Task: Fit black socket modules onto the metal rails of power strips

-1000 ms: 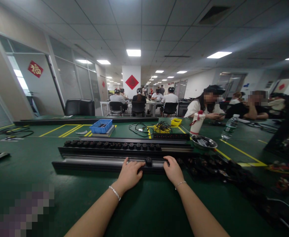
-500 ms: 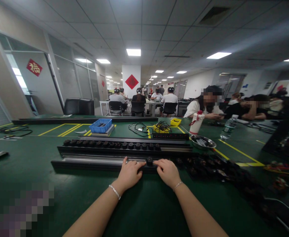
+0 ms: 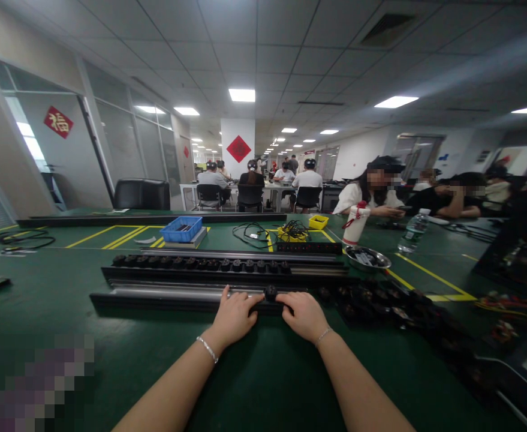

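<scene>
A small black socket module (image 3: pixel 270 293) sits in the nearest long metal channel (image 3: pixel 155 294). My left hand (image 3: pixel 236 317) rests on the channel, its fingertips against the module's left side. From the right, my right hand (image 3: pixel 306 315) presses its fingertips to the module's other side, fingers curled. Both hands are closed around the module, one at each side. Just behind lies a second channel (image 3: pixel 317 272), holding a row of similar black modules (image 3: pixel 200 264). To the right of my right hand spreads a dark heap of loose modules (image 3: pixel 389 303).
Further back on the green table (image 3: pixel 65 336) stand a blue bin (image 3: pixel 181 229), a yellow bin (image 3: pixel 318 222) and tangled black cables (image 3: pixel 249 234). At right are a metal bowl (image 3: pixel 367 258), a white bottle (image 3: pixel 356 225) and a water bottle (image 3: pixel 413 231). A person (image 3: pixel 371 192) sits across the table.
The whole view has shifted slightly. Both hands stay at the same module in the channel, with hardly any visible movement of the fingers.
</scene>
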A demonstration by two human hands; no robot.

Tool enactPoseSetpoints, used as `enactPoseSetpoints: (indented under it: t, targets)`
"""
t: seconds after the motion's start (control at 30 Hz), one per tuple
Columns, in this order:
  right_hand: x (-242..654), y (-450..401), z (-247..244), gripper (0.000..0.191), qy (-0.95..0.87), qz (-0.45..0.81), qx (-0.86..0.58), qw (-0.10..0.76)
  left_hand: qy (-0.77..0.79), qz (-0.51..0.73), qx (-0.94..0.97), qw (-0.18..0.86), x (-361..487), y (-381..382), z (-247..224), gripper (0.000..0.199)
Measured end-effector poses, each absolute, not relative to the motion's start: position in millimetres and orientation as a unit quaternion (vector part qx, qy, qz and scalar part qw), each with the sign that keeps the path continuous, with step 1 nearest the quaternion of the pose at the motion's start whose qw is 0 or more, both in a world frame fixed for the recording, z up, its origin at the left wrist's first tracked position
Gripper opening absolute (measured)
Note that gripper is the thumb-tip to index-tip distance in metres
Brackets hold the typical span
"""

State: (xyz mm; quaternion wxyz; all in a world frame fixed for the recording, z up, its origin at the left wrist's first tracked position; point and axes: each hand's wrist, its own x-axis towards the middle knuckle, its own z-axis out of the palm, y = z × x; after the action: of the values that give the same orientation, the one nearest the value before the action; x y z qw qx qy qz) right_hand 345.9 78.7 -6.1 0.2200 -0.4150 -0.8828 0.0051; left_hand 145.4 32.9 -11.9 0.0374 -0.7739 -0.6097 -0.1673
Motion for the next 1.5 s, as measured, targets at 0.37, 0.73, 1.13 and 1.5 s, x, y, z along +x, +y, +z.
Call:
enactPoseSetpoints:
  t: [0.37, 0.73, 1.13, 1.5]
  targets:
    - [346.2, 80.7, -6.7, 0.025, -0.875, 0.002, -0.427, 0.228, -0.604, -0.166, -0.778, 0.048, 145.6, 31.7, -11.4, 0.045]
    - [345.5, 81.0, -6.4, 0.02, -0.866, -0.003, -0.439, 0.241, -0.592, -0.179, -0.783, 0.061, 145.2, 30.9, -12.3, 0.044]
    - [319.8, 78.9, -9.9, 0.027, -0.769, -0.014, -0.565, 0.298, -0.602, -0.152, -0.782, 0.059, 146.7, 30.5, -9.4, 0.044]
    - [309.1, 77.2, -7.9, 0.027, -0.751, 0.037, -0.583, 0.309, -0.597, -0.158, -0.784, 0.063, 145.5, 31.9, -11.3, 0.044]
